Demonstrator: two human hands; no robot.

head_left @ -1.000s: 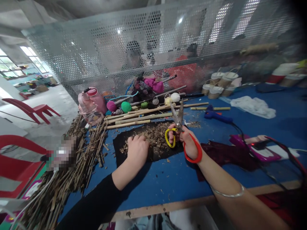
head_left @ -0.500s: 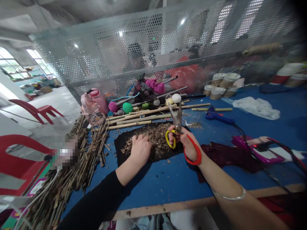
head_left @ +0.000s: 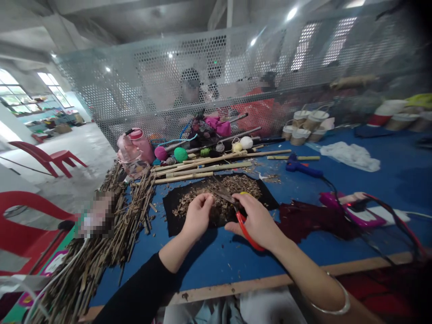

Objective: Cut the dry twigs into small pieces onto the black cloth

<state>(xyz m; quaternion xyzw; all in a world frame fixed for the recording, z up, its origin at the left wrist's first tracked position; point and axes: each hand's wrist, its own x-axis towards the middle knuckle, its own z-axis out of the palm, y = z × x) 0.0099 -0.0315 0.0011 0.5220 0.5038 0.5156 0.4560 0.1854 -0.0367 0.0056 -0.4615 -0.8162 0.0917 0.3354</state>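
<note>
My right hand (head_left: 259, 218) holds scissors (head_left: 243, 226) with a red and a yellow handle loop. Their blades point left and stand slightly apart, close to the fingertips of my left hand (head_left: 197, 215). Those left fingers are pinched together; whatever is between them is too small to make out. Below both hands, a black cloth (head_left: 173, 227) lies on the blue table, covered with a heap of small brown dry pieces (head_left: 245, 185).
Thin dry sticks (head_left: 101, 238) are piled at left. Behind the cloth lie bamboo poles (head_left: 189, 177) and yarn balls (head_left: 181, 154). A blue glue gun (head_left: 303, 168), dark red cloth (head_left: 313, 220) and purple power strip (head_left: 357, 216) with cables are at right. A perforated screen (head_left: 151, 90) stands behind.
The scissors have swung from pointing up to pointing left, down over the brown pieces. My left hand has lifted off the heap and its fingers have pinched together.
</note>
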